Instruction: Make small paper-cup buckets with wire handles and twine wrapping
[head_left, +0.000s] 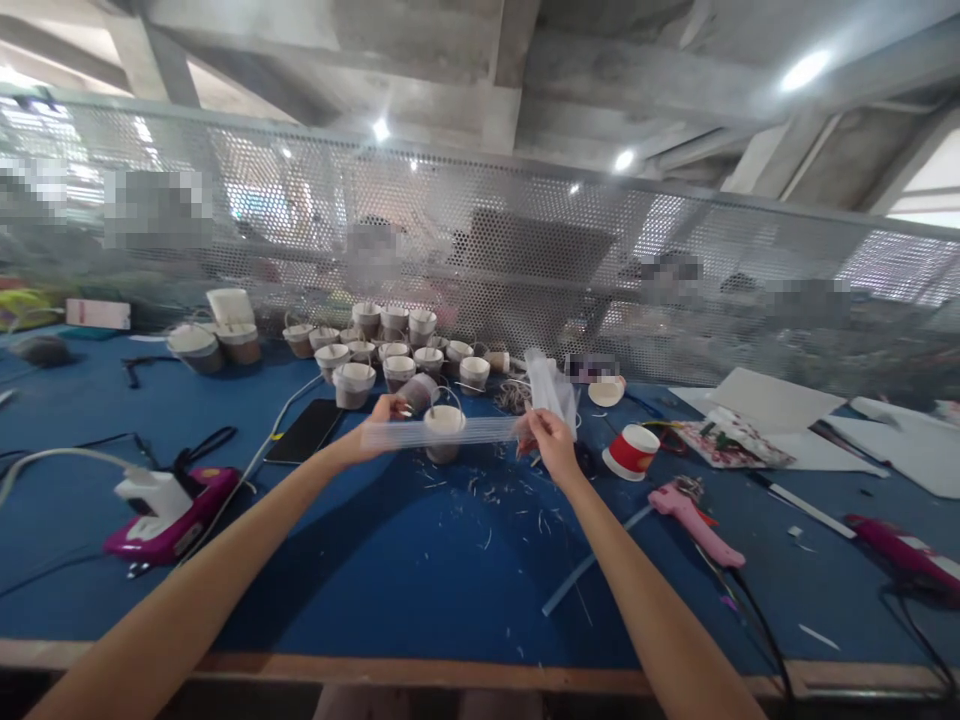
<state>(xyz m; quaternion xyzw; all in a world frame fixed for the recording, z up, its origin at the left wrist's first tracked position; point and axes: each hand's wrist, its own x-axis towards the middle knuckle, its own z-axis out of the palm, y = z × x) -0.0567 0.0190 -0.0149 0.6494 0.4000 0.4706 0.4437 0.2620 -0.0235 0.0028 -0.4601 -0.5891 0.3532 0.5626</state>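
Observation:
My left hand [379, 420] and my right hand [549, 435] hold a translucent strip [442, 431] stretched level between them above the blue table [390, 560]. Each hand pinches one end. The right hand also grips a bunch of clear plastic [551, 388] that sticks up from it. A small grey pot with a white rim [444, 430] stands just behind the strip, and a tipped pot [418, 393] lies beside my left fingers. Short white scraps [487, 500] litter the cloth under my hands.
Several small pots [390, 350] cluster at the back by a perforated metal screen [480, 260]. A pink glue gun [694, 515], a second one [169, 515], a black phone [304, 430], a red-and-white cup [631, 452] and white sheets [765, 400] lie around. Cables cross both sides.

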